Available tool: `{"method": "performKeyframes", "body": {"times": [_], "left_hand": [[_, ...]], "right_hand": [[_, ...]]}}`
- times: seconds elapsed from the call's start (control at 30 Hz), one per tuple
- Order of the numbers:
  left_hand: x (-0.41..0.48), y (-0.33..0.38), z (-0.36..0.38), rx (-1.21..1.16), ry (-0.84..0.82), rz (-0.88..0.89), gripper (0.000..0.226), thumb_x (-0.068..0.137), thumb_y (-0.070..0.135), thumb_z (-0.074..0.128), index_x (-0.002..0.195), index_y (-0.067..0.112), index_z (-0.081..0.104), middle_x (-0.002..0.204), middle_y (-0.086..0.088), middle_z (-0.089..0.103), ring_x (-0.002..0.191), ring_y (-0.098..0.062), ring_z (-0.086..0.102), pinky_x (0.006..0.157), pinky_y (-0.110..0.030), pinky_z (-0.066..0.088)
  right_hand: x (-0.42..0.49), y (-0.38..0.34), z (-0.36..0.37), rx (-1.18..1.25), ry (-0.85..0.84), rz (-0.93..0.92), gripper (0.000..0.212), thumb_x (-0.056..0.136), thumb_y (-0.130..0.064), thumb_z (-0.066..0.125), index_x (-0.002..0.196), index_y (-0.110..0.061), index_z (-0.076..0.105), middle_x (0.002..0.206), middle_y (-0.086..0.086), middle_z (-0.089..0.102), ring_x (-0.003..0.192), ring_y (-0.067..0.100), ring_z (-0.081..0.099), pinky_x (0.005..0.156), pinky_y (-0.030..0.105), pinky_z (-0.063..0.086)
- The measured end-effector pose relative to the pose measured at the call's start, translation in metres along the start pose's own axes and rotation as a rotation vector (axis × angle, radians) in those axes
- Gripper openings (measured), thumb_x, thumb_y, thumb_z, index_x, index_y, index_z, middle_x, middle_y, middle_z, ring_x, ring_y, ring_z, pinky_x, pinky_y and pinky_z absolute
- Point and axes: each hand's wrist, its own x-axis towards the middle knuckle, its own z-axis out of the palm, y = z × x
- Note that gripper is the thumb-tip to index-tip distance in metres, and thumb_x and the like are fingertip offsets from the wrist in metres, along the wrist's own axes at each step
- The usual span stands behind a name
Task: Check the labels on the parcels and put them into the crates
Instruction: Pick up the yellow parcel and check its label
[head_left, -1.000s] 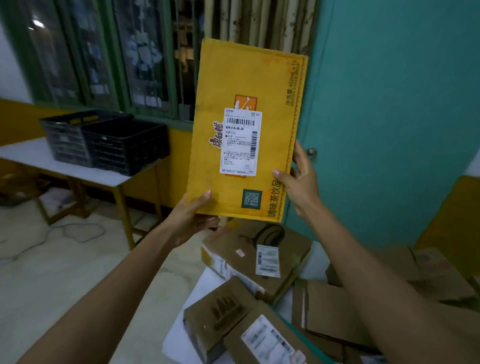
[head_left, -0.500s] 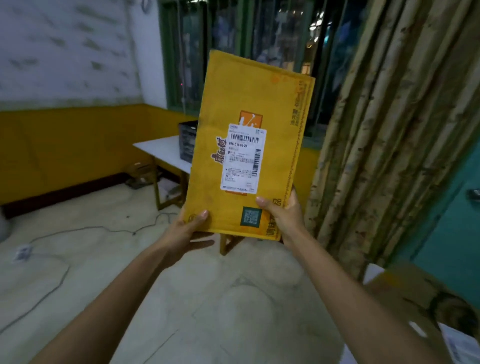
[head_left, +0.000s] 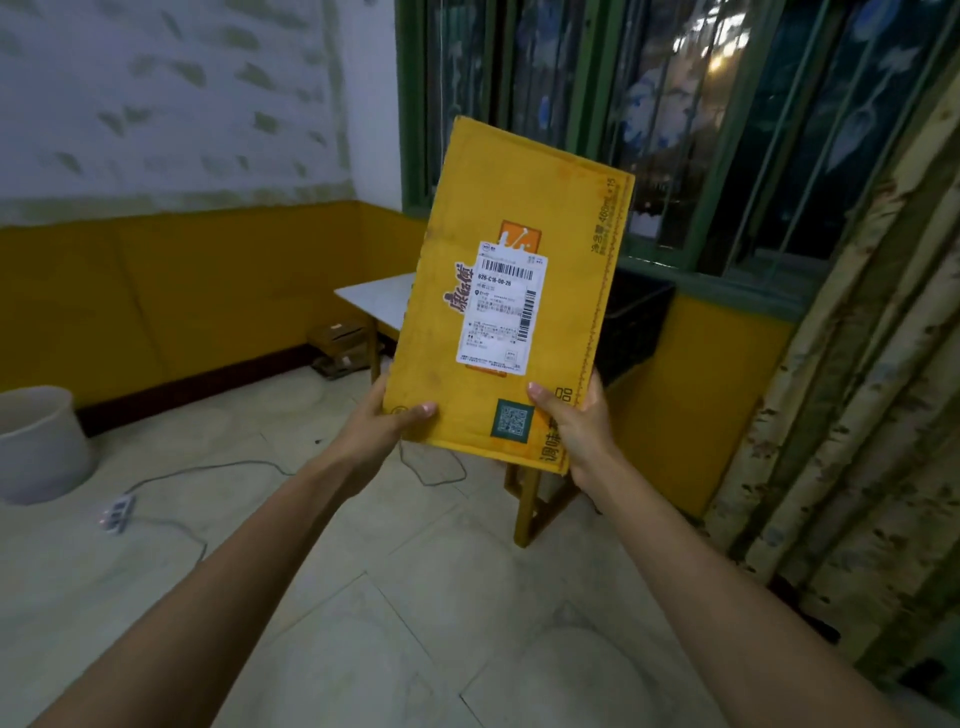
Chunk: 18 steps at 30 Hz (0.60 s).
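I hold a flat yellow cardboard parcel (head_left: 566, 249) upright in front of me, its face toward the camera. A white shipping label (head_left: 501, 306) with barcodes sits in its middle. My left hand (head_left: 387, 421) grips the parcel's lower left corner, thumb on the front. My right hand (head_left: 576, 426) grips the lower right corner, thumb beside a green QR square. Behind the parcel a black crate (head_left: 636, 322) stands on a white table (head_left: 379, 301); most of the crate is hidden by the parcel.
A white bucket (head_left: 39, 441) stands at the left by the yellow wall. A power strip (head_left: 117, 512) and cables lie on the tiled floor. A small box (head_left: 340, 348) sits under the table. Patterned curtains (head_left: 857, 395) hang at the right below a barred window.
My view has swung left, away from the pile of parcels, toward the table with the crate. The parcel stays upright in both hands, and the table is nearer.
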Motion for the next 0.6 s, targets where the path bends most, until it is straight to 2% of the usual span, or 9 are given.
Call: {"method": "performKeyframes", "body": {"times": [0.1,0.17,0.27,0.37,0.43,0.53,0.6], "left_hand": [[0.072,0.001,-0.018,-0.042,0.005,0.009,0.063,0.086,0.013,0.065,0.137,0.035,0.034,0.117,0.013,0.056,0.089,-0.003,0.064,0.062,-0.019,0.054],[0.12,0.004,-0.029,-0.054,0.028,-0.005,0.061,0.087,0.013,0.065,0.131,0.04,0.033,0.113,0.015,0.055,0.087,-0.003,0.063,0.056,-0.015,0.053],[0.193,0.016,-0.044,-0.046,0.067,0.016,0.063,0.086,0.013,0.065,0.136,0.035,0.035,0.115,0.013,0.058,0.092,-0.003,0.061,0.058,-0.015,0.053],[0.261,0.03,-0.058,-0.021,0.076,0.061,0.064,0.086,0.012,0.064,0.142,0.027,0.035,0.122,0.007,0.058,0.1,-0.007,0.061,0.071,-0.021,0.054],[0.304,0.038,-0.067,-0.026,0.066,0.061,0.066,0.087,0.012,0.063,0.143,0.027,0.034,0.128,0.003,0.055,0.108,-0.014,0.058,0.077,-0.027,0.052],[0.372,0.057,-0.08,-0.033,0.054,0.064,0.063,0.088,0.014,0.063,0.144,0.026,0.036,0.13,-0.001,0.056,0.111,-0.023,0.058,0.076,-0.032,0.055],[0.421,0.071,-0.088,-0.019,0.033,0.104,0.058,0.091,0.013,0.059,0.144,0.023,0.037,0.13,-0.001,0.057,0.109,-0.02,0.06,0.08,-0.031,0.054]], "right_hand": [[0.071,0.012,0.02,0.017,-0.016,-0.016,0.061,0.08,-0.009,0.075,0.129,-0.03,0.044,0.119,0.001,0.065,0.097,0.015,0.068,0.069,0.032,0.059],[0.121,0.017,0.035,0.028,-0.034,-0.019,0.06,0.081,-0.007,0.074,0.128,-0.03,0.045,0.119,0.001,0.066,0.096,0.015,0.069,0.069,0.033,0.059],[0.197,0.016,0.057,0.06,-0.051,-0.024,0.063,0.083,-0.005,0.072,0.134,-0.028,0.042,0.119,0.002,0.065,0.096,0.017,0.069,0.072,0.04,0.06],[0.27,0.013,0.078,0.029,-0.058,-0.07,0.064,0.085,-0.007,0.07,0.138,-0.026,0.04,0.109,-0.008,0.065,0.081,0.004,0.071,0.06,0.026,0.058],[0.311,0.012,0.091,0.003,-0.053,-0.085,0.064,0.085,-0.008,0.07,0.139,-0.026,0.04,0.108,-0.01,0.065,0.081,0.001,0.07,0.061,0.024,0.057],[0.371,0.009,0.106,-0.016,-0.028,-0.123,0.06,0.086,-0.014,0.07,0.138,-0.025,0.042,0.113,-0.007,0.066,0.091,0.006,0.069,0.068,0.029,0.059],[0.413,0.003,0.116,-0.033,-0.004,-0.144,0.065,0.087,-0.019,0.069,0.144,-0.025,0.038,0.124,-0.002,0.063,0.105,0.017,0.065,0.08,0.038,0.057]]}}
